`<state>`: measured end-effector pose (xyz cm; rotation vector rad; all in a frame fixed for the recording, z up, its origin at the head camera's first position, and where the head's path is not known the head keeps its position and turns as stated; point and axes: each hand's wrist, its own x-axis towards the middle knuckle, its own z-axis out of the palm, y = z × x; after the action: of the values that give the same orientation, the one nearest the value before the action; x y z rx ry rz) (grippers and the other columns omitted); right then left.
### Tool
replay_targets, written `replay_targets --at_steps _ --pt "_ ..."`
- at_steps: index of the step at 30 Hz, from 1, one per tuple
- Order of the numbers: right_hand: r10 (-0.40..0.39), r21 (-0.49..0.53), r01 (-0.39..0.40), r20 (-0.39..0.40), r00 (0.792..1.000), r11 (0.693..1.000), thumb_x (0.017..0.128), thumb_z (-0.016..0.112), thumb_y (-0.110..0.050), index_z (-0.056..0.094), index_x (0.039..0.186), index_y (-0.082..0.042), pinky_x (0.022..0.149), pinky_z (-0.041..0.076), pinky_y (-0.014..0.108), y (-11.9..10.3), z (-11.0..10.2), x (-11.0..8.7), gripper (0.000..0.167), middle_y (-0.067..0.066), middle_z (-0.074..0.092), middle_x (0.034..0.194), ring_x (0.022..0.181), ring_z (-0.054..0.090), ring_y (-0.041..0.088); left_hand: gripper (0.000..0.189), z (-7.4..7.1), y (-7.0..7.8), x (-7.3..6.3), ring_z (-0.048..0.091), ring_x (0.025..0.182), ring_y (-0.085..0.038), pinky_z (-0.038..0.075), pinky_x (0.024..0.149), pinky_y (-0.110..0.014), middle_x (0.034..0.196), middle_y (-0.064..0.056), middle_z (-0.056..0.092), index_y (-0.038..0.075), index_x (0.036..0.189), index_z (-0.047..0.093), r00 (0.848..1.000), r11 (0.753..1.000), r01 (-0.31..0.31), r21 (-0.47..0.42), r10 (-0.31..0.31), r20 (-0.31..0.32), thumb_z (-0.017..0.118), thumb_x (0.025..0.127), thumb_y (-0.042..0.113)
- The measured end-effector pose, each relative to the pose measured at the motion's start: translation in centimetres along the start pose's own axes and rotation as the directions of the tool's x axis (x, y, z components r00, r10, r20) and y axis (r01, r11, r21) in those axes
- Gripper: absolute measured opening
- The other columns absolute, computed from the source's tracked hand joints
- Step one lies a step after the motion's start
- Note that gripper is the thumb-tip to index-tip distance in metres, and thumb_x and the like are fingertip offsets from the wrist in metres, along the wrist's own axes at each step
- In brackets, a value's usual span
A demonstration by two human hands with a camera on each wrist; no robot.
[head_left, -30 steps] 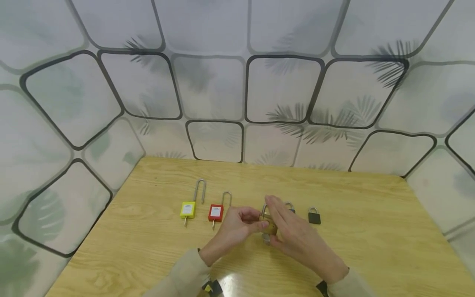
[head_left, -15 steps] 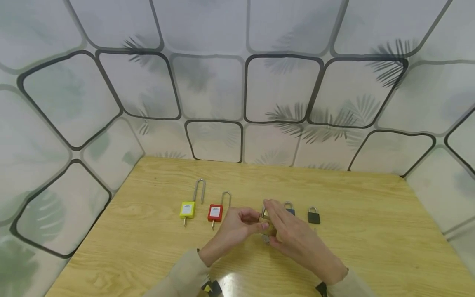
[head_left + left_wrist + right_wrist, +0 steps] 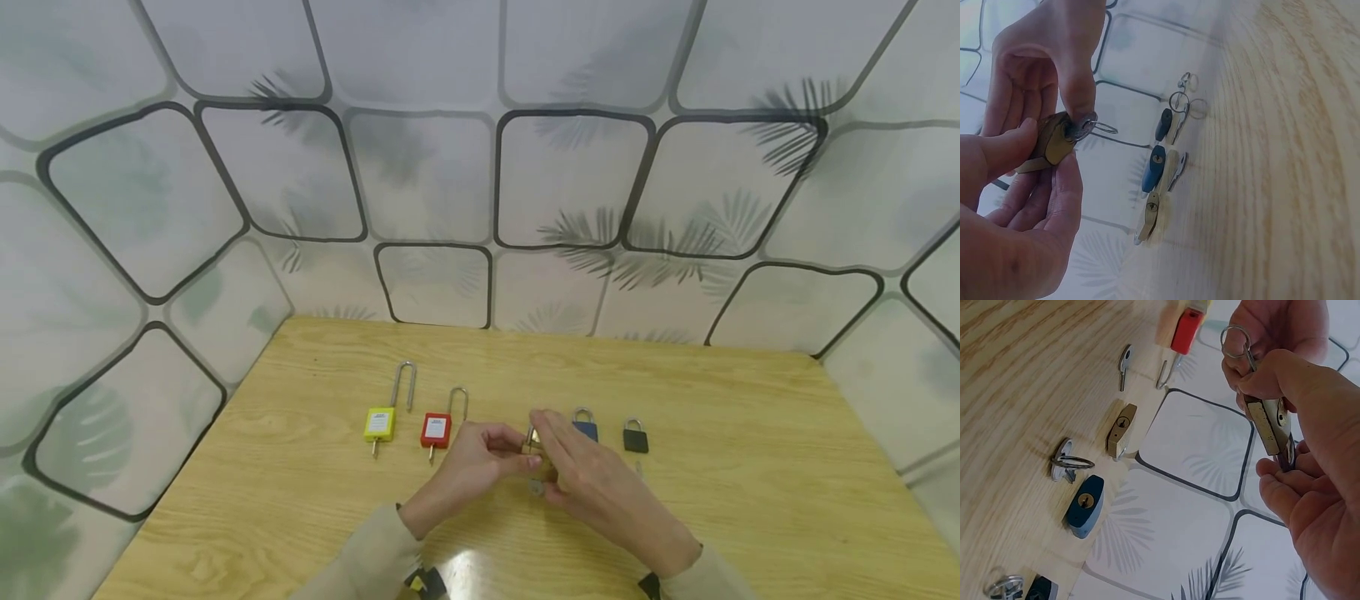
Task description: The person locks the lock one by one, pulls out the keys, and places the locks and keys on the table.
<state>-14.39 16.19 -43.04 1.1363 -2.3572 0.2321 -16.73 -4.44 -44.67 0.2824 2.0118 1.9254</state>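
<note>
Between both hands, above the table, is a brass padlock [image 3: 1266, 425] with a key [image 3: 1250, 359] on a ring at its keyhole end. My left hand [image 3: 480, 458] pinches the padlock body between thumb and fingers. My right hand [image 3: 600, 479] spans the same padlock lengthwise, its thumb at the key end and its fingertips at the shackle [image 3: 532, 434]. In the left wrist view the key ring [image 3: 1105, 127] sticks out beside the right thumb. Part of the brass body is hidden behind the fingers.
On the wooden table [image 3: 300, 517] lie a yellow padlock [image 3: 379, 424] and a red padlock [image 3: 436, 429], both long-shackled. A blue padlock [image 3: 585, 427] and black padlock [image 3: 635, 436] lie to the right. In the right wrist view there are a smaller brass padlock [image 3: 1121, 428] and loose keys [image 3: 1125, 365].
The right hand's fingertips have moved slightly down toward the padlock body at the shackle end. More of the blue padlock now shows. The left hand has hardly moved.
</note>
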Motion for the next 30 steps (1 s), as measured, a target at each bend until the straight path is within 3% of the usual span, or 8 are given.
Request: replay_targets --at_steps 11,25,30 --pt "-0.005 0.022 0.005 -0.005 1.000 1.000 0.064 0.088 -0.008 0.050 0.139 0.010 0.066 0.055 0.016 -0.01 0.03 0.08 0.086 0.023 0.063 0.135 0.107 0.070 0.024 0.023 0.02 0.12 -0.09 0.073 0.079 -0.009 0.058 0.073 -0.021 0.095 -0.015 0.078 -0.007 0.099 0.073 1.000 1.000 0.010 0.010 -0.010 -0.003 0.084 0.084 0.008" --pt "0.001 0.036 -0.002 0.026 1.000 0.999 0.070 0.090 -0.011 0.050 0.141 0.008 0.067 0.056 0.017 -0.27 -0.04 -0.08 0.084 0.022 0.063 0.137 0.108 0.071 0.024 0.024 -0.31 0.08 -0.30 0.074 0.081 -0.012 0.059 0.074 -0.024 0.093 -0.008 0.079 0.000 0.099 0.075 0.999 0.998 0.044 0.047 -0.044 0.006 0.085 0.085 0.016" --pt "-0.019 -0.014 0.018 -0.019 1.000 1.000 0.066 0.087 -0.010 0.051 0.141 0.009 0.078 0.061 0.025 -0.08 0.31 0.10 0.085 0.023 0.063 0.138 0.117 0.069 0.028 0.025 -0.44 0.06 -0.27 0.073 0.081 -0.012 0.059 0.075 -0.025 0.094 -0.009 0.078 0.000 0.101 0.074 0.999 0.998 0.039 0.040 -0.039 0.001 0.085 0.085 0.015"
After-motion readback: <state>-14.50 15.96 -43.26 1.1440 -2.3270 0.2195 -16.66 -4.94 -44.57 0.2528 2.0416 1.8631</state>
